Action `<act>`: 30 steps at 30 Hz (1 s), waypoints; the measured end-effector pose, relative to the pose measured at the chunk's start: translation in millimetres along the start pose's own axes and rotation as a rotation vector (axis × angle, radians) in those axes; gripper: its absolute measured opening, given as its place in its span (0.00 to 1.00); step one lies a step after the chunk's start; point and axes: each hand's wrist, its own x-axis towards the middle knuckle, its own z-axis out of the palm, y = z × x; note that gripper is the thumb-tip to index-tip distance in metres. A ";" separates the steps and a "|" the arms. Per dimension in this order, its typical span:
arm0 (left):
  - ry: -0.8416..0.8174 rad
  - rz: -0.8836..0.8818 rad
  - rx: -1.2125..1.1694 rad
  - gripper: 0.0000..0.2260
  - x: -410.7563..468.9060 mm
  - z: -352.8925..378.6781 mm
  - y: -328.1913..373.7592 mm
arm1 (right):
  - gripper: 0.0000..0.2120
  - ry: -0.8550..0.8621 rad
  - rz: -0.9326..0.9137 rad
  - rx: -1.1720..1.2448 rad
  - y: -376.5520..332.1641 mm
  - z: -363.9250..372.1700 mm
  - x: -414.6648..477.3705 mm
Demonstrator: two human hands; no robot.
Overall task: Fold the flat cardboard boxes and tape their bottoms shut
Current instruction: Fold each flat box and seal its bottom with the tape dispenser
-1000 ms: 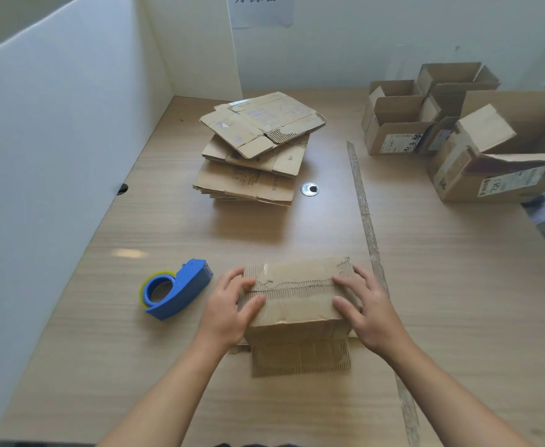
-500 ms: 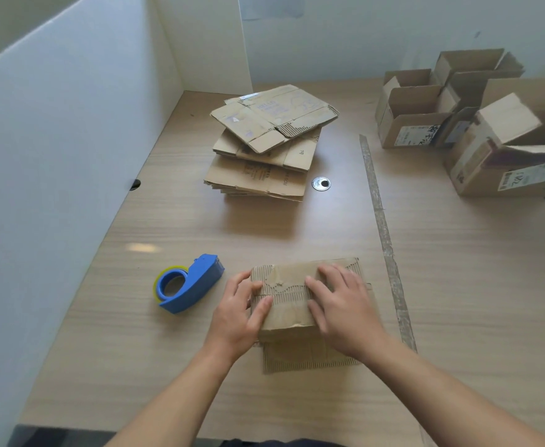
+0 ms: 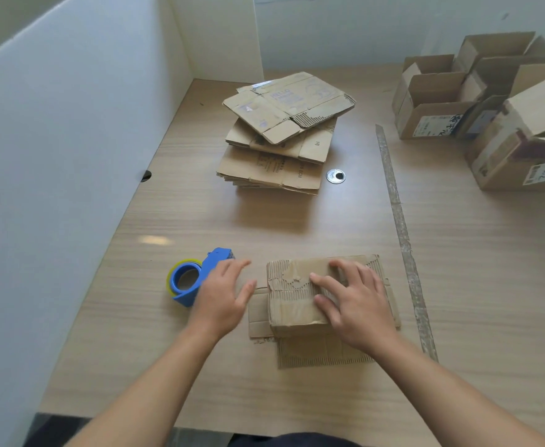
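Head view, box (image 3: 292, 304) under flat right hand (image 3: 358, 308), left hand (image 3: 219, 301) relaxed, empty, at box's nine o'clock, beside tape dispenser (image 3: 197, 279).

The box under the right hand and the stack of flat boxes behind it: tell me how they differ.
The box is folded up with its flaps closed on top; the stack of flat boxes lies collapsed. The box is one piece, the stack several sheets piled askew. The right hand presses on the box; nothing touches the stack. Both are worn brown cardboard on the table.
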 end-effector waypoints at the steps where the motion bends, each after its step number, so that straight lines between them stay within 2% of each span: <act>1: 0.024 -0.029 0.132 0.24 4.9 -6.8 -12.5 | 0.19 0.001 0.005 -0.006 -0.1 1.1 0.5; 3: -0.051 -0.178 0.385 0.27 12.4 -16.2 -36.4 | 0.20 -0.011 0.011 -0.011 -0.5 1.7 2.3; 5: -0.230 -0.314 0.522 0.31 17.2 -17.8 -57.3 | 0.21 -0.030 0.001 -0.030 0.3 0.6 5.2; 7: -0.352 -0.375 0.468 0.34 21.0 -13.8 -70.2 | 0.21 -0.025 -0.030 -0.073 2.6 0.7 6.2; 9: -0.390 -0.400 0.383 0.34 23.2 -8.1 -74.0 | 0.20 0.001 -0.055 -0.106 5.0 1.5 5.3; 14: -0.292 -0.416 0.432 0.32 23.4 2.9 -72.9 | 0.21 0.018 -0.029 -0.090 3.6 1.7 3.9; 23: -0.342 -0.408 0.292 0.32 18.0 3.6 -58.0 | 0.20 0.082 -0.035 -0.111 -4.2 0.2 5.8; 28: -0.185 -0.396 0.203 0.29 11.3 -24.4 -29.6 | 0.21 0.072 -0.023 -0.097 -4.4 1.3 6.0; 30: -0.115 -0.335 0.156 0.28 7.2 -40.0 -14.3 | 0.22 0.036 0.017 -0.048 -6.5 -1.0 7.5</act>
